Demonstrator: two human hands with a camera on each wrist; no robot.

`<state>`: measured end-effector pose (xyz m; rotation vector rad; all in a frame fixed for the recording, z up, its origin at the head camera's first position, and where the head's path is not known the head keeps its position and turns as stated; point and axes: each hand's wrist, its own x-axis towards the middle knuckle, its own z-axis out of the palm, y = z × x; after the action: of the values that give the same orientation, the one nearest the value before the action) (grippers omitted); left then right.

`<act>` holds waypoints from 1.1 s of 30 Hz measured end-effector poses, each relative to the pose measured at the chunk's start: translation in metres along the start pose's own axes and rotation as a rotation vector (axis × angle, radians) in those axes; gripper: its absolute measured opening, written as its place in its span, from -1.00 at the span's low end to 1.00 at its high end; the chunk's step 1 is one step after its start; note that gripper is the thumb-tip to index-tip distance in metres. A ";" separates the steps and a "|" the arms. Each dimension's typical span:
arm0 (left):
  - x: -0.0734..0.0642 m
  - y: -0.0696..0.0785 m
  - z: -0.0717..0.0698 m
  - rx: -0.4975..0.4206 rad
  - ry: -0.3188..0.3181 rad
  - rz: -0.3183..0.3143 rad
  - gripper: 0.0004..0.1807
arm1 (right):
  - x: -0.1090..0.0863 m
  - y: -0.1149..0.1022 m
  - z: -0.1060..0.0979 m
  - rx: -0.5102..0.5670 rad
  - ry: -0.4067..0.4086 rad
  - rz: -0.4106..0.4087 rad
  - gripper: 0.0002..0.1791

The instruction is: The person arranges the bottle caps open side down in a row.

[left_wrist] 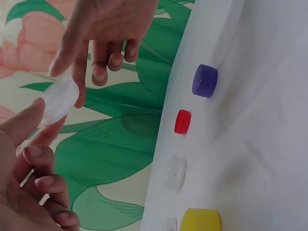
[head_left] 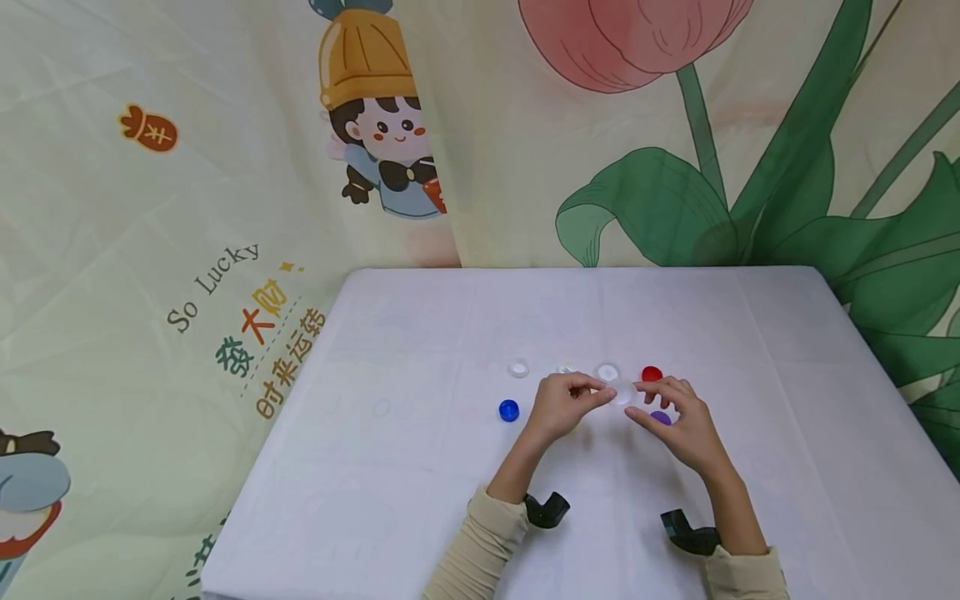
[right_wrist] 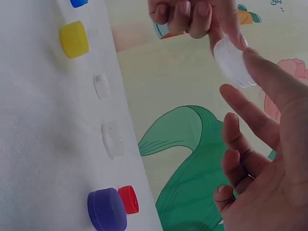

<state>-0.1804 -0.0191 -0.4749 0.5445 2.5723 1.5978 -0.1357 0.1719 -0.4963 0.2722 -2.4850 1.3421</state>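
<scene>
Thumb and index finger of my left hand point(head_left: 562, 406) pinch a clear plastic bottle cap point(head_left: 622, 392), raised above the table. My right hand point(head_left: 684, 422) is beside it, thumb and fingers spread around the cap's right side. In the right wrist view, the right thumb overlaps the edge of the cap point(right_wrist: 234, 62), while the index fingertip stands a little apart. A purple cap point(left_wrist: 205, 81) and a red cap point(head_left: 652, 373) lie near the right hand. The yellow cap point(right_wrist: 74, 39) is hidden behind the left hand in the head view.
A blue cap point(head_left: 509, 410) sits left of the hands. Several clear caps lie toward the back, among them a clear cap point(head_left: 518, 367) at the left and another clear cap point(head_left: 607, 371) just behind the hands. The white tablecloth point(head_left: 420, 500) ends at a printed backdrop.
</scene>
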 end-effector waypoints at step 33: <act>0.001 -0.010 -0.003 0.411 0.117 0.634 -0.73 | -0.001 0.006 0.002 0.081 -0.053 0.075 -0.81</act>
<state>-0.1848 -0.0251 -0.4827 1.4616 3.0219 1.2215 -0.1373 0.1734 -0.5026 0.2369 -2.5107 1.4860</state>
